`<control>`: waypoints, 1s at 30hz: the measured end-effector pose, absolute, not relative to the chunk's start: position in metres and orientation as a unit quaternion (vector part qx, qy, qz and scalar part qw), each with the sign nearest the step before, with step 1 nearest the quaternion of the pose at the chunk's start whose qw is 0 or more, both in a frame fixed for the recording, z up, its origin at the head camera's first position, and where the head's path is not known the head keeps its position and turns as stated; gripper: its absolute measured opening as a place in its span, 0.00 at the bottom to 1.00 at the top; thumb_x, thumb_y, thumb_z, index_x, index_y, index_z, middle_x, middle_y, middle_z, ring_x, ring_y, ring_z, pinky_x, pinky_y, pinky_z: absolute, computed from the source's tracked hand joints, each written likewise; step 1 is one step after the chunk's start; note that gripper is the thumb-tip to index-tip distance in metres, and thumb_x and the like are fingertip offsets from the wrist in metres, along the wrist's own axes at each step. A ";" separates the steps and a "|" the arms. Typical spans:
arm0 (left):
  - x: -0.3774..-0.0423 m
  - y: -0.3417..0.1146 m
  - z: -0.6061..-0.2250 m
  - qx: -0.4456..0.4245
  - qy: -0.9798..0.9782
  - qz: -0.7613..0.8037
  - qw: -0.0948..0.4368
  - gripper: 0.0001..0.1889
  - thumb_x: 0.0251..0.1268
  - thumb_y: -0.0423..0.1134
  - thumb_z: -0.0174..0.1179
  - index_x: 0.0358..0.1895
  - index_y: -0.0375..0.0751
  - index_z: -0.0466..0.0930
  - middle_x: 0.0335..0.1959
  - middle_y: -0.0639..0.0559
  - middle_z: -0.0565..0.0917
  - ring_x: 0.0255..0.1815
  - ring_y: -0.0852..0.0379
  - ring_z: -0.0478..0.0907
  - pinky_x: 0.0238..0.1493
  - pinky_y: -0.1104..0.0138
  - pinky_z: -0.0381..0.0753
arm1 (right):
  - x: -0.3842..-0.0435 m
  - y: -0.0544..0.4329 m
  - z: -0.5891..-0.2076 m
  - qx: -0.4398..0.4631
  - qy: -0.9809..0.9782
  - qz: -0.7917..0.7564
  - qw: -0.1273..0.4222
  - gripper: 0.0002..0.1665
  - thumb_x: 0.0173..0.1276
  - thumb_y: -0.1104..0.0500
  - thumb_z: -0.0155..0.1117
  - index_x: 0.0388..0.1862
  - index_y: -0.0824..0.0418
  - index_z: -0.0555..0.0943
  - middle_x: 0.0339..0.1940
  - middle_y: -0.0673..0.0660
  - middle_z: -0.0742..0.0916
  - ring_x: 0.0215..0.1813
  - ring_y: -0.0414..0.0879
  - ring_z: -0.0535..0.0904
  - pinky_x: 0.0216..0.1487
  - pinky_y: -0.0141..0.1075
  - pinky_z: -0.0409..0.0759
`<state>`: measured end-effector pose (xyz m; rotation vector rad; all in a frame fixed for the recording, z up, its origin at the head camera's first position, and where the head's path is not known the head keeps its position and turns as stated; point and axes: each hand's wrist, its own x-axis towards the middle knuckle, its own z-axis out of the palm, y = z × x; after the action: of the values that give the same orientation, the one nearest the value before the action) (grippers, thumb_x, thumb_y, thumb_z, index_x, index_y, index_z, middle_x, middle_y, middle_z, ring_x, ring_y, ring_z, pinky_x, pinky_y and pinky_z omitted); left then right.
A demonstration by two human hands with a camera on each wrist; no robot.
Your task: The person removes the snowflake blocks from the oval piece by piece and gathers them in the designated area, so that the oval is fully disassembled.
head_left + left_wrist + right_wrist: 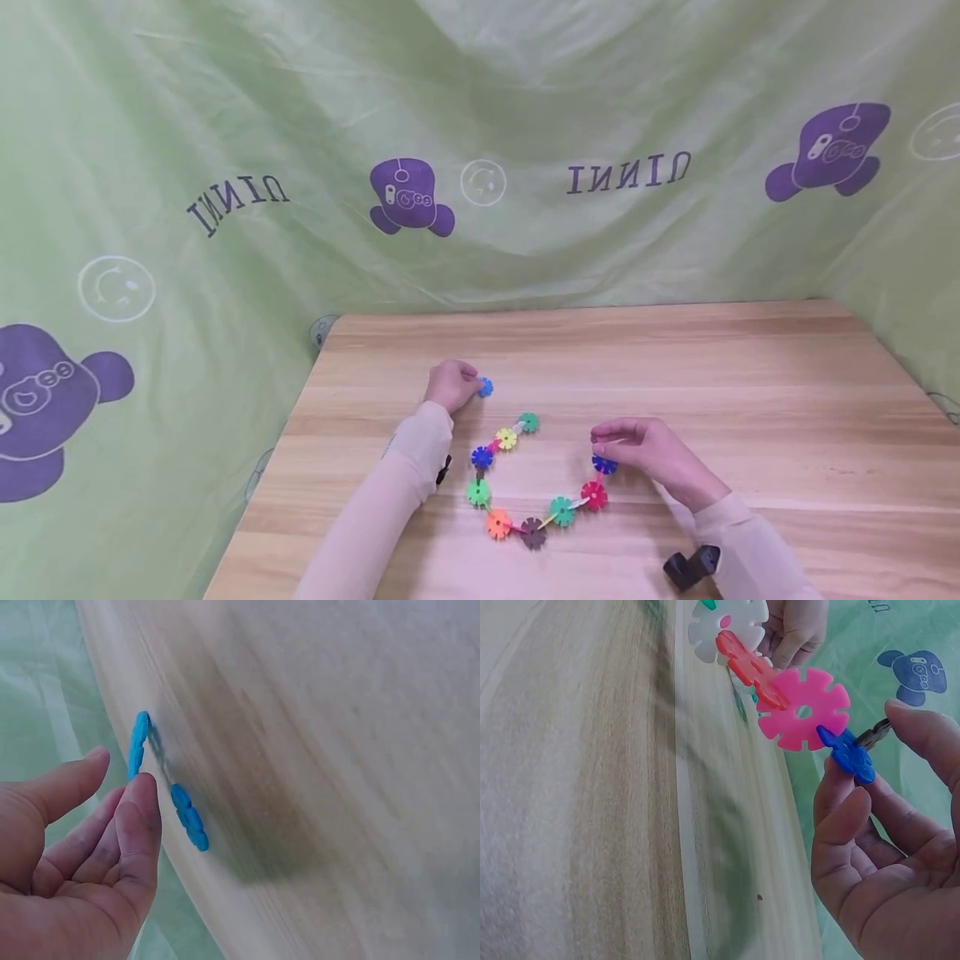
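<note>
Curving across the near middle of the table (675, 358) in a U left open at its far side, the chain (529, 540) of notched discs is held at its right end by the right hand (648, 450). There the brown disc (875, 733) and the dark blue disc (853, 757) are pinched between thumb and fingertips, with the pink disc (821, 724) joined to the blue at its rim. At the far left, the chain is ended by a green disc (529, 422), touched by neither hand. Beyond that and further left, a light blue disc (487, 388) is met by the fingertips of the left hand (452, 385); in the left wrist view its thumb is seen apart from the fingers, so no firm pinch is shown. Two light blue edges are seen there; whether one disc or two cannot be told.

Each disc is judged to be thin plastic: very light, stiff, hard to break, rather slick on its faces. The chain is likelier to be floppy, and its joints may be twisted or popped loose if it is lifted by one end. Hold is best taken on opposite rims of a single disc, close to the joint, with the notch left uncovered.
</note>
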<state>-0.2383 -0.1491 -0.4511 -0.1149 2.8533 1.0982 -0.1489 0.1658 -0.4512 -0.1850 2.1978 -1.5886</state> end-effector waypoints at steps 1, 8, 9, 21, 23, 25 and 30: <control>-0.238 -0.148 -0.450 -0.035 0.932 0.359 0.042 0.14 0.61 0.36 0.67 0.47 0.32 0.85 0.41 0.42 0.89 0.45 0.48 0.87 0.53 0.59 0.83 | -0.149 0.167 -0.451 -0.068 0.789 -0.573 0.210 0.30 0.63 0.52 0.71 0.58 0.69 0.78 0.54 0.64 0.86 0.50 0.43 0.85 0.61 0.39 0.77; -0.231 -0.135 -0.443 -0.006 0.909 0.409 0.078 0.14 0.63 0.37 0.66 0.50 0.35 0.84 0.43 0.43 0.89 0.46 0.49 0.86 0.50 0.63 0.85 | -0.151 0.172 -0.451 -0.093 0.770 -0.590 0.223 0.31 0.62 0.57 0.71 0.61 0.71 0.76 0.60 0.68 0.82 0.50 0.45 0.85 0.57 0.31 0.79; -0.228 -0.130 -0.440 0.000 0.897 0.431 0.100 0.15 0.63 0.37 0.66 0.51 0.36 0.84 0.43 0.43 0.89 0.46 0.49 0.86 0.51 0.62 0.84 | -0.151 0.172 -0.451 -0.096 0.766 -0.594 0.225 0.31 0.62 0.58 0.71 0.61 0.72 0.75 0.61 0.69 0.82 0.50 0.44 0.85 0.56 0.29 0.79; -0.188 -0.054 -0.422 0.133 0.820 0.481 0.282 0.20 0.58 0.42 0.71 0.54 0.40 0.83 0.47 0.50 0.89 0.50 0.57 0.85 0.62 0.59 0.78 | -0.149 0.170 -0.455 -0.112 0.732 -0.634 0.225 0.29 0.63 0.66 0.67 0.61 0.76 0.73 0.58 0.71 0.82 0.49 0.43 0.86 0.52 0.29 0.82; -0.184 -0.048 -0.425 0.131 0.808 0.496 0.290 0.19 0.57 0.40 0.72 0.52 0.41 0.84 0.46 0.49 0.89 0.48 0.58 0.85 0.61 0.60 0.79 | -0.148 0.169 -0.456 -0.112 0.725 -0.641 0.225 0.29 0.63 0.66 0.67 0.60 0.77 0.72 0.55 0.70 0.84 0.48 0.43 0.86 0.52 0.30 0.83; -0.183 -0.044 -0.429 0.127 0.801 0.506 0.295 0.17 0.57 0.39 0.72 0.50 0.42 0.85 0.45 0.50 0.89 0.47 0.58 0.85 0.61 0.61 0.79 | -0.148 0.170 -0.457 -0.111 0.725 -0.642 0.223 0.28 0.63 0.66 0.67 0.59 0.78 0.72 0.52 0.68 0.85 0.48 0.43 0.86 0.52 0.30 0.83; -0.183 -0.036 -0.432 0.124 0.798 0.515 0.286 0.14 0.55 0.37 0.73 0.46 0.42 0.87 0.42 0.50 0.90 0.45 0.59 0.86 0.59 0.63 0.80 | -0.149 0.170 -0.455 -0.096 0.741 -0.632 0.208 0.24 0.62 0.67 0.67 0.56 0.75 0.74 0.46 0.61 0.87 0.47 0.43 0.85 0.50 0.30 0.83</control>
<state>-0.1827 -0.0362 -0.4321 0.3307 2.1340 1.3769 -0.1492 0.1703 -0.4550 -0.2675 2.0613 -1.7580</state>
